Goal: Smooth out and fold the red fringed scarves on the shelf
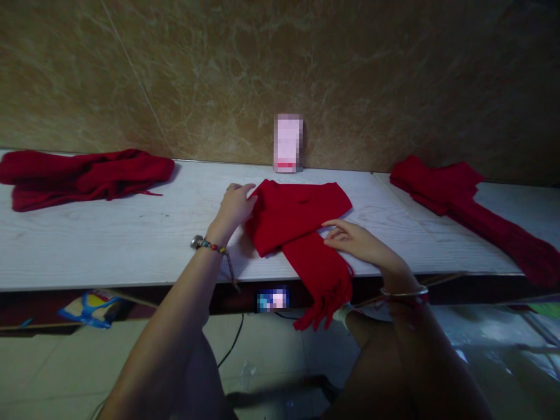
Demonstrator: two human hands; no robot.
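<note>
A red fringed scarf (297, 219) lies part-folded on the white table (109, 239) in front of me, its tasselled end hanging over the front edge. My left hand (234, 207) rests at the scarf's left edge, fingers curled onto the folded cloth. My right hand (354, 239) lies flat on the scarf's lower strip, fingers stretched toward the left. Both wrists wear bracelets.
A bundled red scarf (83, 175) lies at the far left of the table, another red scarf (464, 204) trails off at the right. A pink box (287, 143) stands against the marble wall. Below the table are a tiled floor, a black cable and a blue-yellow packet (91, 308).
</note>
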